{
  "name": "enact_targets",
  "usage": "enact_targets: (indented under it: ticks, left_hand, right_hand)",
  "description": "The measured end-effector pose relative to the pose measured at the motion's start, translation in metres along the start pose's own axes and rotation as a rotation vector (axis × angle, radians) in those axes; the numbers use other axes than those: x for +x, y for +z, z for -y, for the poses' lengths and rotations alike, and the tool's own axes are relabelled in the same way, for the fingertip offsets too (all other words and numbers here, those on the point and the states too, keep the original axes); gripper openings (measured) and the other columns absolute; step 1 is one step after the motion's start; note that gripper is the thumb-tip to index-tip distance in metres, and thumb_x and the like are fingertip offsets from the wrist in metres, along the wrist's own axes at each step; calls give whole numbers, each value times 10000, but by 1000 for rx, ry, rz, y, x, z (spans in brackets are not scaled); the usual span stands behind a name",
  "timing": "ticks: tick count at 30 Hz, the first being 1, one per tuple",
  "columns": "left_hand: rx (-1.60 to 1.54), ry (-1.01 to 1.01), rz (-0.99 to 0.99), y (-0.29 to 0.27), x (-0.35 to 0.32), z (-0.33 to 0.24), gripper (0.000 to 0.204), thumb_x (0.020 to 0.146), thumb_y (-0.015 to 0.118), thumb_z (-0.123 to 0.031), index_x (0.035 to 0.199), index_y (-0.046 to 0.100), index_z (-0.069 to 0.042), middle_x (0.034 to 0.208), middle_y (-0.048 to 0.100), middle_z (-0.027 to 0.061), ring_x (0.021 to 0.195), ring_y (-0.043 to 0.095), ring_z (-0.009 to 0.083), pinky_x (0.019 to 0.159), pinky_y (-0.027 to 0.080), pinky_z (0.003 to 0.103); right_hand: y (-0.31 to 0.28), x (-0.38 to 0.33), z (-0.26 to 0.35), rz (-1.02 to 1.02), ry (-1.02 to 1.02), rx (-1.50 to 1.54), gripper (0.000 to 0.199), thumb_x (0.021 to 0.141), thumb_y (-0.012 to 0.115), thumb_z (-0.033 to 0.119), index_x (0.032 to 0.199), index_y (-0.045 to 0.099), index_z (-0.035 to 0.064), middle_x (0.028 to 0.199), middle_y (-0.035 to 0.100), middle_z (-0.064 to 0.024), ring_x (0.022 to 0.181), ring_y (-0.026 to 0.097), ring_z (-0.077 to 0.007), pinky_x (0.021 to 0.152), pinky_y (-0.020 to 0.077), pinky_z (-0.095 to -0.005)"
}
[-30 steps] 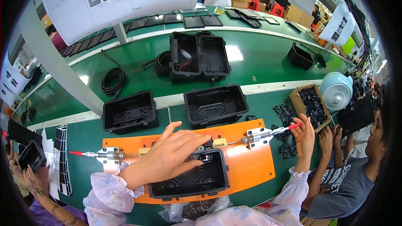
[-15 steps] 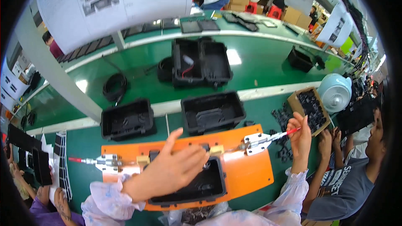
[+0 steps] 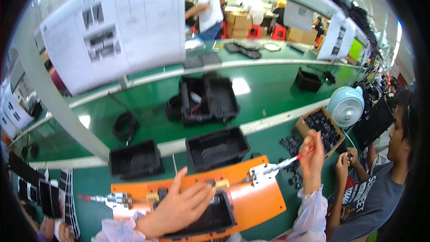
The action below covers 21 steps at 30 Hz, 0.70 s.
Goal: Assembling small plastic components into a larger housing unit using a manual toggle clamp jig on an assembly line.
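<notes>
An orange fixture board [image 3: 257, 206] lies in front of me with a black plastic box [image 3: 219, 215] set in it. My left hand [image 3: 181, 208] is over the box, fingers stretched out and thumb raised; it holds nothing and covers part of the box. At the board's right end is a metal toggle clamp [image 3: 264, 172] with a red handle [image 3: 304, 153]. My right hand [image 3: 312, 163] is at that handle, fingers curled around its end. A second toggle clamp [image 3: 117, 198] with a red handle lies at the board's left end. Yellowish blocks [image 3: 221, 184] sit by the box's far edge.
Two black boxes [image 3: 217, 150] [image 3: 134, 160] stand beyond the board. An open black case [image 3: 208, 101] and a coiled cable [image 3: 124, 127] lie farther back. At right are a carton of small black parts [image 3: 323, 127], a blue fan [image 3: 347, 107] and a co-worker [image 3: 376, 183].
The view has tilted upward, so the board and boxes sit lower in the picture. My left hand stays over the box, and my right hand stays at the right clamp's handle.
</notes>
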<state>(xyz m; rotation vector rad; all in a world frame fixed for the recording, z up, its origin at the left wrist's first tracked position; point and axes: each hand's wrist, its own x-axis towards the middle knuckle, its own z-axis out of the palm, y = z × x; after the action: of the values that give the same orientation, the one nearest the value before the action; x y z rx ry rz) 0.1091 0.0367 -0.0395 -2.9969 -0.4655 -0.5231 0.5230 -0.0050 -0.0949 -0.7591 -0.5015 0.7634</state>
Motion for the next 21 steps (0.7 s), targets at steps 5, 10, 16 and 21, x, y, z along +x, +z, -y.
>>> enact_targets:
  ticks: [5, 10, 16, 21]
  left_hand:
    - [-73, -16, -40, 0, 6, 9, 393, 857, 662, -110, 1223, 672, 34, 1156, 642, 101, 1171, 620, 202, 1176, 278, 660]
    - [-130, -47, -98, 9, 3, 7, 379, 828, 671, -83, 1178, 675, 62, 1126, 637, 95, 1141, 622, 212, 1185, 287, 653]
    - [-45, -33, -85, 10, 1, -1, 342, 870, 665, -102, 1188, 701, 18, 1113, 647, 51, 1117, 635, 175, 1183, 312, 636]
    - [-180, -79, -160, 14, -15, -2, 488, 873, 674, -145, 1330, 623, 18, 1259, 641, 117, 1260, 584, 221, 1188, 301, 623]
  right_hand:
    - [84, -9, 31, 269, -213, -418, 357, 1135, 391, 288, 1086, 625, 24, 620, 550, -16, 427, 401, -43, 417, 331, -208]
    - [125, -33, 28, 430, -281, -976, 356, 1128, 405, 264, 1084, 647, 7, 525, 545, 4, 412, 379, -18, 418, 273, -192]
    - [152, -78, -21, 1079, -643, -1411, 201, 915, 661, 29, 1116, 668, 23, 850, 692, -133, 713, 669, -321, 611, 524, -405]
    - [175, -90, -15, 1091, -509, -1518, 279, 867, 720, 53, 1137, 666, 10, 938, 688, -135, 803, 648, -320, 722, 531, -422]
